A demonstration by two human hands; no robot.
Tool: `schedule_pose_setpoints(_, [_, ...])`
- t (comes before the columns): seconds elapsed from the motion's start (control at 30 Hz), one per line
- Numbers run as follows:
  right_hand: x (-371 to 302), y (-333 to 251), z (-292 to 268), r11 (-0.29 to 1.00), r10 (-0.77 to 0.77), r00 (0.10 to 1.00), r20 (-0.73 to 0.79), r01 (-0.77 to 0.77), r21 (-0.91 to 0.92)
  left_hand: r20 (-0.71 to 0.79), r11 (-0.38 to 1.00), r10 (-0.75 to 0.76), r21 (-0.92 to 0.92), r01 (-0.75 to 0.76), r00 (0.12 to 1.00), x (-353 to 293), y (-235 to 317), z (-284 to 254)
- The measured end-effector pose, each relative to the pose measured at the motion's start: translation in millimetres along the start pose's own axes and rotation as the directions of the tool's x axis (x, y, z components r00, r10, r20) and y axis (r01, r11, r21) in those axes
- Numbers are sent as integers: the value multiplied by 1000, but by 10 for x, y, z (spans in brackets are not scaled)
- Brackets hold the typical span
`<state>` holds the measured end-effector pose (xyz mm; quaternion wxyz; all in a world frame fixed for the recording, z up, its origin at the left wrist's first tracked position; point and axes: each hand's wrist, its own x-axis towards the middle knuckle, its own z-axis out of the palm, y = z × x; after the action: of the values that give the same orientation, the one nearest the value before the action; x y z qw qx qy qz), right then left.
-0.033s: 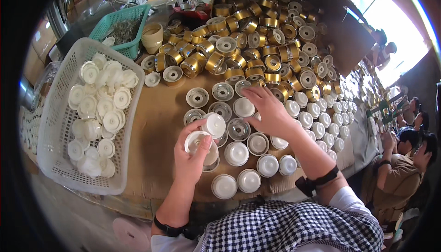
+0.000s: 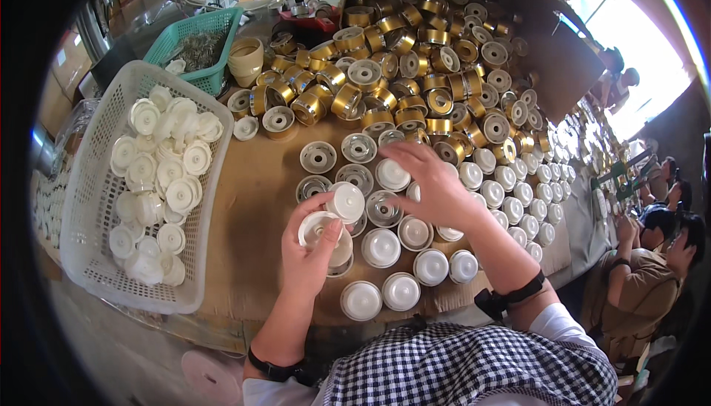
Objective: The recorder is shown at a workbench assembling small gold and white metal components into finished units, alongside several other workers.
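Head view: my left hand (image 2: pixel 307 254) grips a small stack of white caps (image 2: pixel 331 217) above the counter (image 2: pixel 259 250); my right hand (image 2: pixel 433 184) rests open-fingered on a capped ring (image 2: pixel 390 175). I judge the loosely pinched stack could slip and scatter the neat rows

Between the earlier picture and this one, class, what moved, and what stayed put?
Nothing visibly changed. The left hand holds white caps, the right hand rests over the silver rings, and the white basket sits as before.
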<state>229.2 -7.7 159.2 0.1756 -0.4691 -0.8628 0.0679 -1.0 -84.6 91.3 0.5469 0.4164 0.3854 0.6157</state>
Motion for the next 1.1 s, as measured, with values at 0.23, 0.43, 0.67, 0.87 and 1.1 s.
schedule_pose_setpoints(0.23, [-107, -357, 4, 910, -224, 975, -1, 209, 357, 155, 993, 100, 51, -109, 983, -34, -64, 5])
schedule_pose_setpoints(0.43, [-83, -182, -198, 926, -18, 999, -30, 28, 376, 154, 990, 37, -142, -15, 987, -37, 14, 51])
schedule_pose_setpoints(0.67, [-123, -32, -8, 991, -131, 978, 165, 130, 22, -73, 998, 38, -53, -42, 997, 25, 46, -66])
schedule_pose_setpoints(0.87, [-68, 13, 195, 997, -58, 933, 355, 71, -25, -64, 999, -25, -47, 22, 998, 21, 41, -32])
schedule_pose_setpoints(1.1, [-88, -36, 251, 999, -8, 910, 414, 28, -42, 61, 951, -110, -285, 123, 992, 59, -81, -104])
